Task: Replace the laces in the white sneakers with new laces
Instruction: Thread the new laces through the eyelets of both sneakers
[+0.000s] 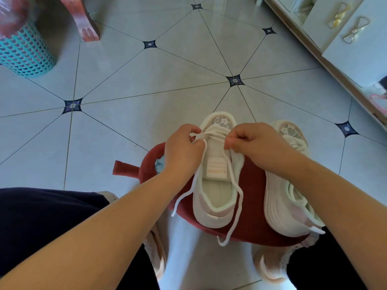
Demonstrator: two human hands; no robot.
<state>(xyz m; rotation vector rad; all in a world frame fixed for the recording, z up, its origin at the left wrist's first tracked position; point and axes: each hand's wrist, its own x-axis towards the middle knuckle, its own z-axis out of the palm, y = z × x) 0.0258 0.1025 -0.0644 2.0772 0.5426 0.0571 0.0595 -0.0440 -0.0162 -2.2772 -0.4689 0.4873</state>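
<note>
Left hand: I see it pinching the lace at the eyelets.
Right hand: pinching the same lace.
Sneaker: upright on red stool.

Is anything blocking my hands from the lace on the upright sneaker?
Nothing visible does. The left hand and right hand both pinch the lace at the eyelets of the upright sneaker; its loose ends trail over the red stool.
</note>
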